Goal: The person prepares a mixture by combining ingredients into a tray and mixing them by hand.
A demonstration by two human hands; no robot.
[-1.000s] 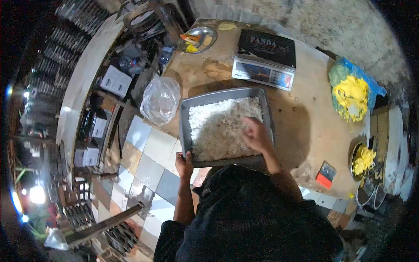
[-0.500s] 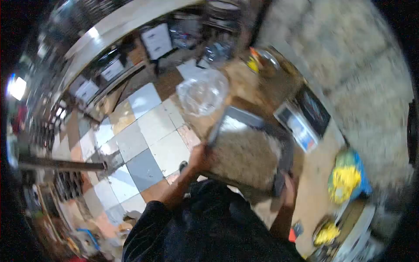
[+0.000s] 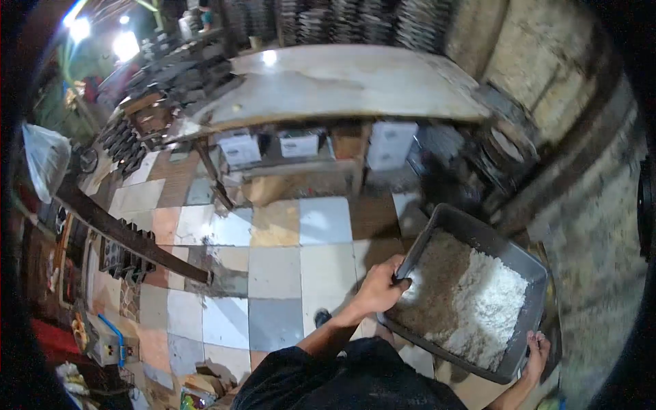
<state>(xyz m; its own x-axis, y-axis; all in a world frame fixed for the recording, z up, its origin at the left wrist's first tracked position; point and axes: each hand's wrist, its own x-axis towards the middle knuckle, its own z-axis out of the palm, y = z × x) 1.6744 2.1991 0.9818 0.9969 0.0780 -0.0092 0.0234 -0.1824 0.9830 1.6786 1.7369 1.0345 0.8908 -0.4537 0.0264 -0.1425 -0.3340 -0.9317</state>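
Observation:
A grey rectangular tub (image 3: 540, 273) is held up in front of my body at the right. White crumbly material (image 3: 488, 301) lies in its right part, and a brownish layer (image 3: 432, 273) covers the left part. My left hand (image 3: 384, 285) grips the tub's left rim, fingers wrapped round it. On the lower right side my right hand (image 3: 537, 352) holds the tub's edge with its fingers. The tub is tilted in view, and its underside is hidden.
A long white-topped table (image 3: 342, 78) runs across the back, with white boxes (image 3: 391, 145) on a shelf beneath. Patchwork tiles (image 3: 273, 270) cover the floor. A dark beam (image 3: 130, 236) juts in from the left. A rough wall (image 3: 594, 205) stands close at the right.
The view has turned right to left across the room, bringing the long table into view ahead. The tub, still in both hands, now sits farther right in view, and its white contents show clearly.

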